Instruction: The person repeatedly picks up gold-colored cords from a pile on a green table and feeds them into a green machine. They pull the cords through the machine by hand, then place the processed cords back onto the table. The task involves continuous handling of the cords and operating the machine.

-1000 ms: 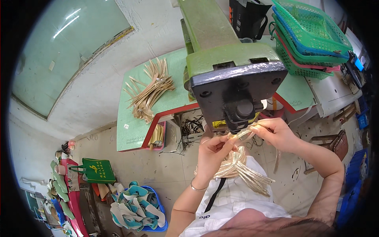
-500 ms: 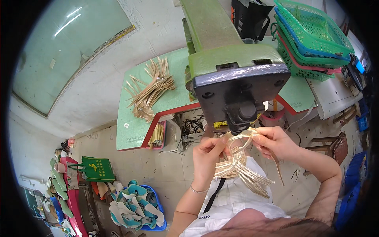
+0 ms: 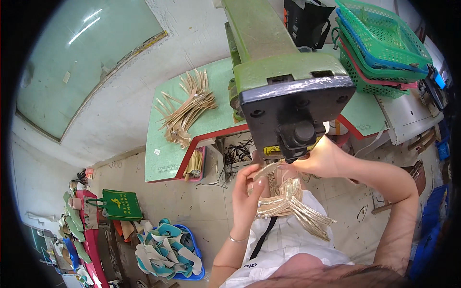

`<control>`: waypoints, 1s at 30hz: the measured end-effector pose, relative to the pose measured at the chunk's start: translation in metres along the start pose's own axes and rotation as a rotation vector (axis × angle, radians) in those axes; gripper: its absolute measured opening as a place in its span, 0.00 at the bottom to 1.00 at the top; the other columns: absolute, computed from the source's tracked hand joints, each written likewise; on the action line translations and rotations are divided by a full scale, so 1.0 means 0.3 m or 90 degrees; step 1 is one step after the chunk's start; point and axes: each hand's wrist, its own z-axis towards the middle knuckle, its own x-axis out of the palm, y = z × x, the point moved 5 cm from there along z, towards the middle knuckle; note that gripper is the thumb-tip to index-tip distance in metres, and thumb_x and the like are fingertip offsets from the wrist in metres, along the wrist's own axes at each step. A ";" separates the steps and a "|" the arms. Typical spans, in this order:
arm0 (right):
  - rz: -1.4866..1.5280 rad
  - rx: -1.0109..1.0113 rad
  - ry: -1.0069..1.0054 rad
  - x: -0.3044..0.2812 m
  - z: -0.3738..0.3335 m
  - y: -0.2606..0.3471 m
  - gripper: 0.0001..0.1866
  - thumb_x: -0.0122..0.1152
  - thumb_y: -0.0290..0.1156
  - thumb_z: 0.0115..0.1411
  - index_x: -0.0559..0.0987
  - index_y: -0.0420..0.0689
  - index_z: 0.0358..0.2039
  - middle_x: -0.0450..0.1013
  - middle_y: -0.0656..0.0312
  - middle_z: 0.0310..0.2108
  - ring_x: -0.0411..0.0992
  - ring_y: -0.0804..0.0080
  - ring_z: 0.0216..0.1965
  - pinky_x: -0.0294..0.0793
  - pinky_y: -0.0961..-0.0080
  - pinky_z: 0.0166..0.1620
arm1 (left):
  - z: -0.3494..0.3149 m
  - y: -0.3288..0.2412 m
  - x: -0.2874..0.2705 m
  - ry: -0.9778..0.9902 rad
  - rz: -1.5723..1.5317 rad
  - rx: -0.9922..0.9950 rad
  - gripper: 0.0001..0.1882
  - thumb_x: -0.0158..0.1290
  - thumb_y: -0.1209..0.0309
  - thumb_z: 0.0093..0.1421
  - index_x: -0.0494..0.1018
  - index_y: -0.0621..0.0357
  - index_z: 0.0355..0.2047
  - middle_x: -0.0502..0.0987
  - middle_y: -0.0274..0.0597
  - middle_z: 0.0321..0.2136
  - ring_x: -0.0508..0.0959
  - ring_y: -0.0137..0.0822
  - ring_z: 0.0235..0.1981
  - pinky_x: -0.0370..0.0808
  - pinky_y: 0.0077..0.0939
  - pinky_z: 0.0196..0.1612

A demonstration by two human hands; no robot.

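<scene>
Beneath the black head plate (image 3: 297,103) of a green machine, my left hand (image 3: 246,194) pinches a gold strap (image 3: 267,169) between thumb and fingers. My right hand (image 3: 322,161) is closed at the strap's other side, close against the machine's lower tip (image 3: 294,156); the tip and my own hand partly hide what its fingers grip. On my lap lies a bundle of gold straps (image 3: 290,204), gathered at the middle with loose ends fanning toward the lower right.
A green table (image 3: 165,158) with a red edge bears a heap of gold straps (image 3: 189,113). Stacked plastic baskets (image 3: 384,43) stand at the far right. On the floor are a blue basin (image 3: 194,245) with teal and white pieces, a green bag (image 3: 121,205) and a stool (image 3: 417,180).
My right hand has moved left and turned under the machine head. The strap loop that showed between both hands is now mostly hidden. My left hand has dropped slightly, its fingers shifting along the strap.
</scene>
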 end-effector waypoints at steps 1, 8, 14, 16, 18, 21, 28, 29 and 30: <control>-0.020 -0.034 0.000 -0.012 0.011 0.019 0.17 0.62 0.34 0.52 0.75 0.38 0.40 0.76 0.56 0.31 0.72 0.73 0.30 0.72 0.74 0.35 | 0.025 -0.033 0.010 0.046 0.121 0.094 0.11 0.52 0.73 0.59 0.72 0.62 0.41 0.74 0.35 0.36 0.70 0.21 0.35 0.64 0.12 0.38; -0.351 0.257 0.338 -0.130 0.044 0.041 0.21 0.63 0.47 0.49 0.76 0.47 0.39 0.76 0.61 0.31 0.74 0.76 0.31 0.72 0.79 0.36 | 0.105 -0.084 0.085 0.252 -0.096 -0.180 0.08 0.54 0.73 0.57 0.75 0.66 0.25 0.74 0.31 0.18 0.69 0.19 0.19 0.65 0.13 0.23; -0.069 0.212 0.253 -0.215 -0.048 -0.046 0.11 0.59 0.36 0.56 0.77 0.41 0.33 0.75 0.64 0.24 0.72 0.81 0.24 0.70 0.85 0.32 | 0.049 -0.005 0.042 0.134 -0.201 -0.216 0.08 0.53 0.74 0.58 0.75 0.66 0.24 0.74 0.33 0.17 0.70 0.19 0.19 0.65 0.12 0.22; 0.113 0.209 0.148 -0.199 -0.065 -0.045 0.07 0.53 0.26 0.59 0.74 0.35 0.32 0.73 0.63 0.23 0.72 0.79 0.24 0.71 0.84 0.31 | 0.028 0.014 0.029 0.101 -0.228 -0.186 0.08 0.53 0.74 0.58 0.75 0.66 0.24 0.73 0.34 0.17 0.70 0.20 0.18 0.65 0.13 0.22; 0.192 0.219 0.091 -0.167 -0.074 -0.058 0.06 0.51 0.26 0.60 0.73 0.35 0.31 0.72 0.64 0.22 0.72 0.78 0.24 0.72 0.82 0.31 | 0.010 0.012 0.021 0.064 -0.242 -0.179 0.09 0.53 0.73 0.59 0.74 0.65 0.23 0.73 0.35 0.16 0.70 0.21 0.17 0.64 0.13 0.20; 0.221 0.230 0.078 -0.137 -0.073 -0.044 0.13 0.46 0.33 0.63 0.70 0.38 0.26 0.68 0.65 0.18 0.69 0.78 0.20 0.73 0.79 0.27 | -0.020 -0.004 0.005 0.000 -0.241 -0.200 0.11 0.52 0.72 0.59 0.73 0.64 0.22 0.72 0.36 0.15 0.67 0.21 0.14 0.62 0.14 0.17; 0.317 0.278 0.069 -0.073 -0.050 -0.065 0.19 0.45 0.39 0.63 0.70 0.41 0.20 0.66 0.64 0.14 0.66 0.79 0.16 0.68 0.80 0.22 | -0.056 -0.001 -0.043 -0.054 -0.255 -0.185 0.12 0.51 0.70 0.60 0.72 0.63 0.21 0.71 0.36 0.14 0.67 0.22 0.13 0.61 0.14 0.16; 0.288 0.259 0.091 -0.070 -0.049 -0.057 0.18 0.47 0.39 0.62 0.71 0.41 0.19 0.66 0.65 0.14 0.67 0.80 0.16 0.66 0.81 0.21 | -0.062 -0.003 -0.051 -0.058 -0.255 -0.183 0.12 0.51 0.70 0.60 0.72 0.62 0.21 0.71 0.36 0.14 0.67 0.22 0.13 0.61 0.14 0.16; 0.259 0.239 0.113 -0.068 -0.048 -0.048 0.18 0.48 0.40 0.62 0.71 0.42 0.19 0.67 0.65 0.14 0.67 0.81 0.16 0.65 0.82 0.21 | -0.067 -0.002 -0.060 -0.068 -0.260 -0.185 0.12 0.51 0.71 0.60 0.72 0.63 0.21 0.71 0.36 0.14 0.67 0.22 0.13 0.61 0.14 0.17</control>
